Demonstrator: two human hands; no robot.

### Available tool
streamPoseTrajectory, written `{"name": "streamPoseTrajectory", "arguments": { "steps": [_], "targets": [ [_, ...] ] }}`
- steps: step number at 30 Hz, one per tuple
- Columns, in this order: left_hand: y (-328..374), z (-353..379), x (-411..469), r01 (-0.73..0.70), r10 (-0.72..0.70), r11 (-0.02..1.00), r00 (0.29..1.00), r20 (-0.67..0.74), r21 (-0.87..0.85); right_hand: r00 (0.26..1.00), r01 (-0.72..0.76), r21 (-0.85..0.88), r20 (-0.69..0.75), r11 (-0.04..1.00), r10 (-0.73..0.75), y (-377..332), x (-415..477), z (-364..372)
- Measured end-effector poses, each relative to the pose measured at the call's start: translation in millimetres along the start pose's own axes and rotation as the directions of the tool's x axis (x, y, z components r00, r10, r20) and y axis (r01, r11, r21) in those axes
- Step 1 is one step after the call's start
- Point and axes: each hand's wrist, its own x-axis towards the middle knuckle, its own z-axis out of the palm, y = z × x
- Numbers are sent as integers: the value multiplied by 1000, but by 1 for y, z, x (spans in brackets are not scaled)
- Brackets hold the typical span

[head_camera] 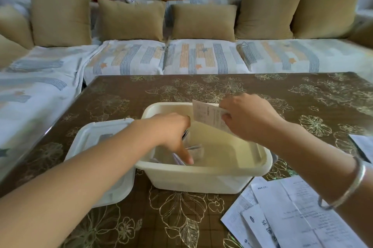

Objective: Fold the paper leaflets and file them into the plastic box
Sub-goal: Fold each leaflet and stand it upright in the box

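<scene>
A cream plastic box (203, 178) stands open in the middle of the table. Several folded leaflets (195, 150) stand inside it at the left. My left hand (173, 132) reaches into the box, its index finger pointing down and touching those folded leaflets. My right hand (246, 118) pinches a folded white leaflet (207, 115) by its right edge and holds it tilted over the far side of the box. A pile of unfolded leaflets (282, 217) lies on the table at the near right, partly under my right forearm.
The box's lid (94, 134) lies on the table to the left of the box, partly under my left forearm. Another sheet (363, 146) lies at the table's right edge. A sofa with tan cushions (131, 20) runs behind and left of the table (262, 88).
</scene>
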Motion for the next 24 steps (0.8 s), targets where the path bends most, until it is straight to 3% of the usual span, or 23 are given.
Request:
{"name": "streamPoseTrajectory", "arguments": {
  "steps": [7, 13, 19, 24],
  "targets": [
    [3, 10, 10, -27, 57, 989, 976, -208, 147, 998, 48, -101, 44, 994, -44, -10, 10, 13],
    [-2, 14, 10, -60, 77, 992, 986, -148, 115, 997, 31, -100, 72, 994, -23, -18, 15, 19],
    [1, 12, 6, -117, 146, 973, 980, -138, 199, 987, 121, -120, 121, 985, -106, -31, 26, 30],
    [-2, 12, 4, -124, 154, 972, 978, -139, 200, 975, 153, 6, 164, 988, -152, -50, 35, 42]
  ]
}}
